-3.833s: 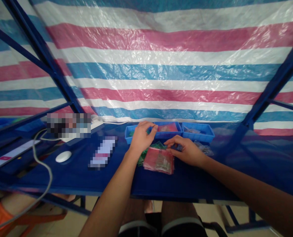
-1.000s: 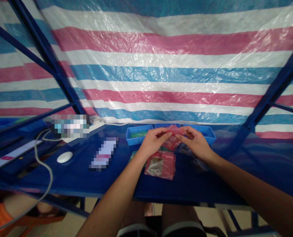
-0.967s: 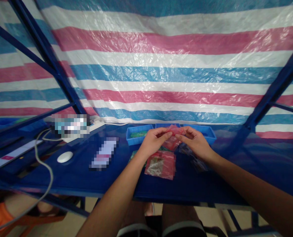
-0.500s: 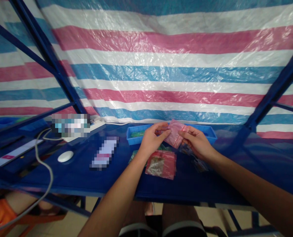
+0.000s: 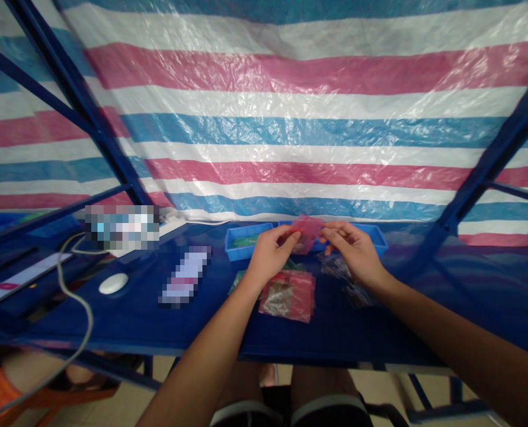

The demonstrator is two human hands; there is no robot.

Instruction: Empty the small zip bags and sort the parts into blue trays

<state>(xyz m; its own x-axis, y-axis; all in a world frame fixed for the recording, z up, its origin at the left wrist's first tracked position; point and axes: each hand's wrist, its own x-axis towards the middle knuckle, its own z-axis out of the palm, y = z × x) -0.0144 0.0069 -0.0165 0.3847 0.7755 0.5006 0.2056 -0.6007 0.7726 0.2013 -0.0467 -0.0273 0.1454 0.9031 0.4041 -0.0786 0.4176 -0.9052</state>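
Both of my hands hold one small pink plastic bag [image 5: 307, 232] up above the blue table [image 5: 125, 314]. My left hand [image 5: 269, 254] pinches its left edge and my right hand [image 5: 351, 252] pinches its right edge. Below them a stack of pink bags [image 5: 288, 295] with small parts inside lies flat on the table. Green bags [image 5: 241, 281] stick out from under its left side. Clear bags [image 5: 339, 268] lie under my right hand.
A row of blue trays [image 5: 242, 240] stands behind my hands by the striped tarp [image 5: 290, 118]. A white mouse [image 5: 113, 283] and its cable [image 5: 74, 308] lie at the left, near a blurred flat object [image 5: 184, 283]. Blue frame bars [image 5: 490, 160] slant on both sides.
My hands left the stack, picked one pink bag off the table and raised it in front of the trays. In the last half second the bag shifted slightly up.
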